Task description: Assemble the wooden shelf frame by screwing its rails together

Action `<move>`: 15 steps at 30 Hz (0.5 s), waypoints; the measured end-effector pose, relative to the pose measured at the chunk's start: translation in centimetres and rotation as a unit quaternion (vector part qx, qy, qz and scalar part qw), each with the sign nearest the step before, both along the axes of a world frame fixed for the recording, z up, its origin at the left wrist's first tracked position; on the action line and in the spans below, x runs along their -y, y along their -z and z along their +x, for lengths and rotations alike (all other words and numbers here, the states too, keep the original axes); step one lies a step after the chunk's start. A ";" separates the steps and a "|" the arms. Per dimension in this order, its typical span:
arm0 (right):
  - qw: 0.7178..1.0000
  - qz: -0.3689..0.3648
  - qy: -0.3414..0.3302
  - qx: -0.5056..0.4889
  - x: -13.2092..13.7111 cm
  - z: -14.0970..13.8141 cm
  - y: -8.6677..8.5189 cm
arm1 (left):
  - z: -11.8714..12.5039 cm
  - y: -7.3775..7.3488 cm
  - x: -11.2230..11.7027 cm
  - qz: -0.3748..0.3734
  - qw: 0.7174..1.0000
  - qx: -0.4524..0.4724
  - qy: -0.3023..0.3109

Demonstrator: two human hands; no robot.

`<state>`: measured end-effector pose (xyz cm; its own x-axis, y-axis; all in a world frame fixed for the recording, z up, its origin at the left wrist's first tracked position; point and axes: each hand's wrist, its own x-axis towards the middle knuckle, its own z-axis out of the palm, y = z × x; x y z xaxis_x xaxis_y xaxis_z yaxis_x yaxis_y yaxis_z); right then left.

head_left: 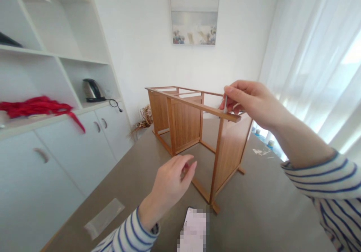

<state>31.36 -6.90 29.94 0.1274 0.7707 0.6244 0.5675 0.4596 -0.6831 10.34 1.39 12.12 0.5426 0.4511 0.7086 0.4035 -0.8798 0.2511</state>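
Note:
A wooden shelf frame (186,122) lies on its side on the table, its slatted panels standing upright between the rails. Above the near right end of its top rail (197,106), my right hand (246,97) pinches a thin metal rod (225,103). The rod stands upright, its lower end at the rail; the upper end is hidden by my fingertips. My left hand (173,176) hovers in front of the frame's near side with fingers curved and apart, holding nothing.
On the grey-brown table (254,214) lie a phone (194,229), a clear plastic bag (104,218) and white scraps (262,152). Bottles (270,143) stand beyond the right edge. A white cabinet (64,143) on the left holds a kettle (92,90) and red cloth (36,106).

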 end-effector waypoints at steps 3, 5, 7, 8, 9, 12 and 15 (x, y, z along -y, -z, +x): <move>1.000 -0.001 0.002 0.015 0.2 -0.1 -0.1 | 0.8 -4.9 0.8 0.097 0.983 0.155 -0.004; 1.000 -0.002 -0.002 0.019 0.2 0.0 -0.1 | 1.7 -8.0 1.0 0.138 0.971 0.193 -0.006; 1.000 -0.003 -0.014 0.021 0.2 0.1 -0.1 | 2.8 -10.5 1.1 0.154 0.970 0.189 0.007; 1.000 -0.004 -0.020 0.021 0.1 0.2 -0.1 | 3.4 -11.5 1.1 0.147 0.976 0.158 0.026; 0.999 -0.002 -0.027 0.022 0.1 0.3 -0.1 | 3.9 -12.2 1.1 0.138 0.982 0.124 0.046; 0.999 0.010 -0.038 0.026 -0.1 0.7 0.0 | 5.3 -13.2 0.8 0.115 0.987 0.038 0.109; 0.999 0.018 -0.029 0.039 -0.1 0.9 0.0 | 6.0 -13.0 0.4 0.120 0.983 0.015 0.137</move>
